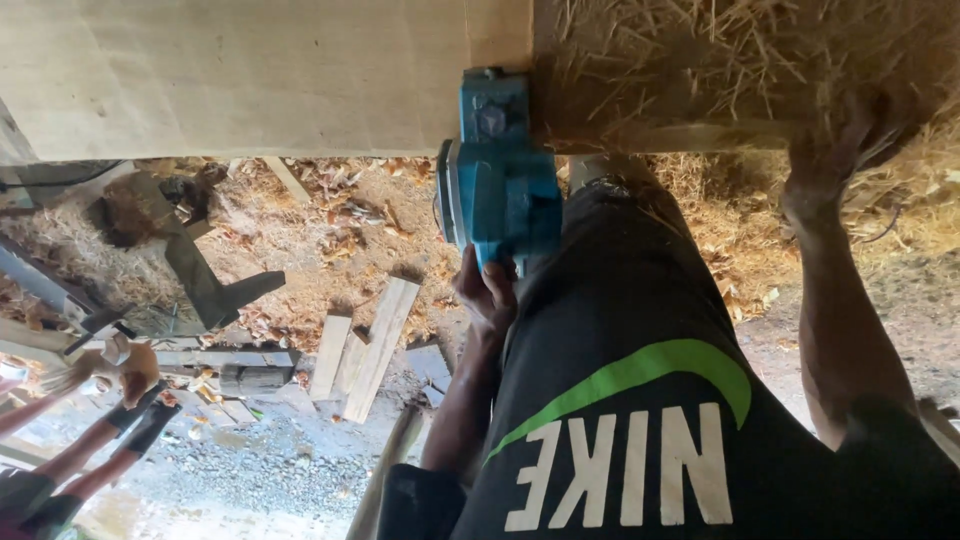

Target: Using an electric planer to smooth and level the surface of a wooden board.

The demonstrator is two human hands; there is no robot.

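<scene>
– At the near edge of the pale board (250,75), what is the left hand (488,290) doing?
– It grips the blue electric planer (500,170) from below, fingers wrapped tight round the handle; that hold seems to keep the sole flat against the board's edge
– And the right hand (830,160)?
– It is well apart from the tool, laid palm down on the board among the shavings (700,50), fingers spread, probably to brace the wood and steady the body
– Anything else about?
– Short offcuts (375,345) lie on the ground (300,460) below, and another person's gloved hands (130,372) work at the far left, well clear of the tool
</scene>
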